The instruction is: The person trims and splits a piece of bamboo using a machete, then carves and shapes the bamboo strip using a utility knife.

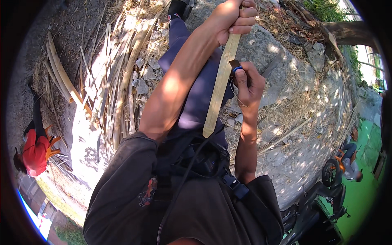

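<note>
A long, flat, pale bamboo strip [220,90] slants down in front of me, its pointed lower end near my waist. My left hand [236,20] is wrapped round its upper end. Lower down, my right hand [251,83] is closed on a small tool with a dark end and a blue band [236,67], which meets the strip's right edge. A grey blade-like piece [274,62] shows beyond the right hand. I cannot tell whether it belongs to the tool or lies on the ground. My legs, in dark trousers [200,98], are behind the strip.
Long split bamboo pieces [122,81] lie heaped at the left among stones. Dry shavings [302,96] litter the rocky ground to the right. A person in red [36,153] sits far left; another person [350,167] sits far right, near a parked motorcycle [326,196]. A log [349,33] lies top right.
</note>
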